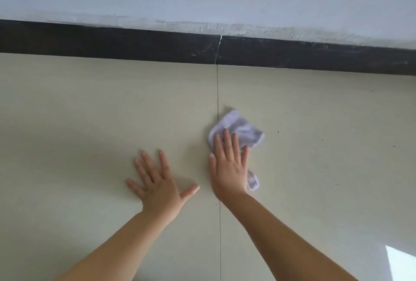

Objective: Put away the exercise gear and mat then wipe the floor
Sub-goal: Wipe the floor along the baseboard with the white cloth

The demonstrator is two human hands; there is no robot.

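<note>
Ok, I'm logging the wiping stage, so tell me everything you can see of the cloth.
The cloth is a small, pale lilac-white rag, soft and crumpled rather than folded flat. It lies on the beige tiled floor, just right of a tile joint and short of the dark skirting. The right hand presses on it with straight fingers, covering its middle; bunched fabric shows beyond the fingertips and a corner pokes out beside the palm.

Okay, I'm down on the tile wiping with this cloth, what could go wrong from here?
The white cloth is bunched, and a tail sticks out beside the right hand, so it may wipe unevenly or slip from under the flat fingers. The left hand is spread on the glossy floor tile as a brace; if that patch is damp, it could slide. Small dark specks right of the cloth could easily be missed.
</note>
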